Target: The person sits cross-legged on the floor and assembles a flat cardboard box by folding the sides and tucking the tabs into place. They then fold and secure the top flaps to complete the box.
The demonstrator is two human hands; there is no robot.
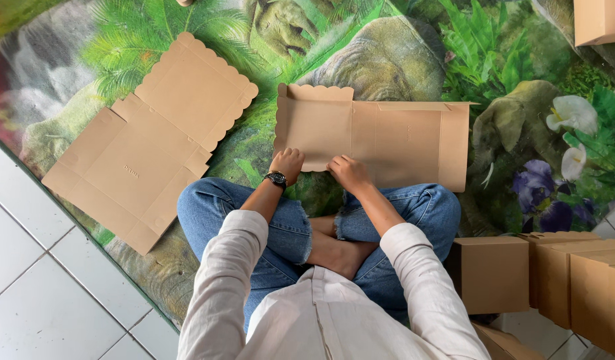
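Observation:
I sit cross-legged on a mat printed with jungle plants and elephants (pixel 387 60). A flat, unfolded brown cardboard box blank (pixel 401 140) with a scalloped edge lies in front of my knees. My left hand (pixel 287 163), with a black wristwatch, presses on the blank's near left edge. My right hand (pixel 347 172) pinches the near edge next to it, folding a flap. A second flat blank (pixel 154 140) with a scalloped flap lies to the left on the mat, untouched.
Several assembled brown cardboard boxes (pixel 554 273) stand in a row at my right side. Another box corner (pixel 599 20) shows at the top right. White floor tiles (pixel 34 293) lie beyond the mat's left edge.

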